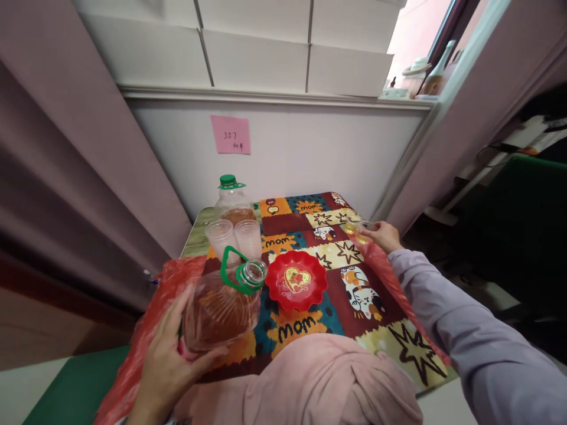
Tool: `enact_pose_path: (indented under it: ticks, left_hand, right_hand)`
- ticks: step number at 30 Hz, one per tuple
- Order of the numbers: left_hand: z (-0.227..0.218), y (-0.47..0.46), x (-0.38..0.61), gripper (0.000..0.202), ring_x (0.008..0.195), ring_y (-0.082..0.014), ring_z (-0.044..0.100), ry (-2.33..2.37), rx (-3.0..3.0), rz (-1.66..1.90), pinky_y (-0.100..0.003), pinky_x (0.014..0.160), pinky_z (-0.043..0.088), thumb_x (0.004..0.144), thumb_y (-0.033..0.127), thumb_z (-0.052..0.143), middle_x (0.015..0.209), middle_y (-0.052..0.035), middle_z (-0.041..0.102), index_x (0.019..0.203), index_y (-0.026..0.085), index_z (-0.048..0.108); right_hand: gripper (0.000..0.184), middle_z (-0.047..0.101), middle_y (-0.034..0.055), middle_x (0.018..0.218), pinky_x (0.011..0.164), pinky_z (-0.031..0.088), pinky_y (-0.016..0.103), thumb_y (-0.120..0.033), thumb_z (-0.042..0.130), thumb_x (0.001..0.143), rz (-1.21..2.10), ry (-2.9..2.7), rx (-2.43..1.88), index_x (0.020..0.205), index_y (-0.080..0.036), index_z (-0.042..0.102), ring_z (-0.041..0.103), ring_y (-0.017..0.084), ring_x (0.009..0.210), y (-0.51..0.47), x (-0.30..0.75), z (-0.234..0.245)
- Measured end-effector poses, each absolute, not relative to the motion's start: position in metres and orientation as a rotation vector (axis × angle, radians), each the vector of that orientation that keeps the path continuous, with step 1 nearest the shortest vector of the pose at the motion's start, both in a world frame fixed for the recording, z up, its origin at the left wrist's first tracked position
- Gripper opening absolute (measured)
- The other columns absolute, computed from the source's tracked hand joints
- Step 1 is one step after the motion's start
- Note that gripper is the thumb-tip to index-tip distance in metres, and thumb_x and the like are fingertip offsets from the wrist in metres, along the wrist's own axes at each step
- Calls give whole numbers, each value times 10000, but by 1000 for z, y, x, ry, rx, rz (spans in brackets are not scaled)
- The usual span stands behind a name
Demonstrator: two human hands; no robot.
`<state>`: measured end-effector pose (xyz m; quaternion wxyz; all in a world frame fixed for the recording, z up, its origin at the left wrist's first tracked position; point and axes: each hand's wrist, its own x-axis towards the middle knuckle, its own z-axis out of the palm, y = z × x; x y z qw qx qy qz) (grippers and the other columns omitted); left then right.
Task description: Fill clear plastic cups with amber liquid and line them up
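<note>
1. The left hand is curled around a big clear bottle, with the thumb low on the front side.
2. This bottle is at the near left part of the surface. It has brown drink inside, a green handle and no cap on, and it leans with its mouth to the right.
3. The right hand is far off at the right edge. Its fingers are almost closed and seem to pinch a small clear cup, though it looks tiny there.
4. Just beside it is another little cup with yellow drink.
5. A red dish sits in the middle, on a bright cloth.
6. Two cup stacks stand behind the held bottle, and a green-capped bottle stands behind them.
</note>
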<state>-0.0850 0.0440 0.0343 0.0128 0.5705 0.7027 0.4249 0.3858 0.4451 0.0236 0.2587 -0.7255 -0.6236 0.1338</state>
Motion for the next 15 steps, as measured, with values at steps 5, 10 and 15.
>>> enact_pose_path:
  ticks: [5,10,15]
  left_hand:
    - [32,43,-88,1142,1502,-488,540,2200,1776,1290,-703,1236,432,709,677,901,1668,-163,545,1678,311,422]
    - [30,39,-90,1146,1512,-482,530,2222,1729,1337,-690,1246,426,697,673,910,1668,-157,547,1673,305,437]
    - [31,36,-91,1153,1534,-479,504,2192,1656,1383,-691,1265,396,693,667,913,1694,-152,518,1674,296,434]
  right_hand:
    - [629,825,222,1125,907,572,374,-576,890,766,347,-1695,-2022,1170,-103,790,780,354,1095,456,383,11]
    - [617,828,225,1094,895,576,362,-572,901,762,343,-1677,-2077,1153,-106,798,784,354,1096,461,382,3]
    - [622,828,228,1100,895,587,363,-578,892,771,347,-1661,-2110,1162,-102,800,784,361,1111,464,382,-1]
